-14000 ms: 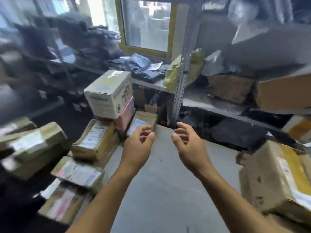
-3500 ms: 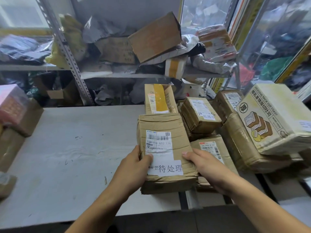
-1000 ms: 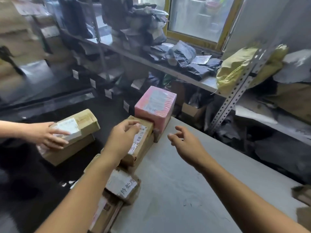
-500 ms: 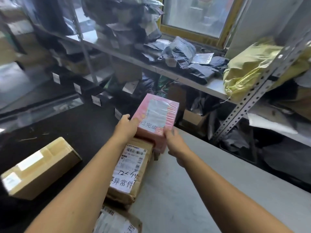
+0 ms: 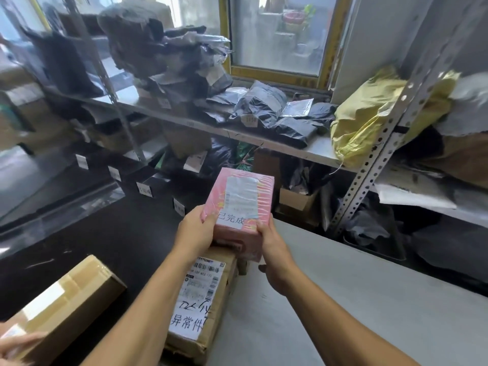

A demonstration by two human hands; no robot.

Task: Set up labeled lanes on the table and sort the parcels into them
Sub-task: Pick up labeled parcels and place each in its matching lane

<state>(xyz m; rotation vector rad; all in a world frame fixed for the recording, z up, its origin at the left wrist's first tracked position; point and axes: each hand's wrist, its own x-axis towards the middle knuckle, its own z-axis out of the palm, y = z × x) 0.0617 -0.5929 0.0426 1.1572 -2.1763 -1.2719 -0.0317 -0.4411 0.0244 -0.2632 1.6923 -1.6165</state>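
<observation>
A pink plastic-wrapped parcel [image 5: 241, 204] with a white label reading 已完成 is lifted above the table's left end. My left hand [image 5: 196, 231] grips its left side and my right hand [image 5: 274, 256] grips its lower right corner. Under it lies a brown cardboard parcel [image 5: 203, 299] with a barcode sticker and a white label reading 异常件, flat on the grey table [image 5: 343, 313]. Part of that parcel is hidden by my left forearm.
Another person's hand [image 5: 15, 344] holds a taped cardboard box [image 5: 63, 305] at lower left over a dark floor. Metal shelves [image 5: 264, 141] behind carry black mailer bags, a yellow sack [image 5: 369, 120] and cartons. A perforated shelf post [image 5: 375, 159] stands right of the parcels.
Both my hands have closed on the pink parcel and raised it off the brown parcel. The cardboard box at left has shifted lower left with the other person's hand.
</observation>
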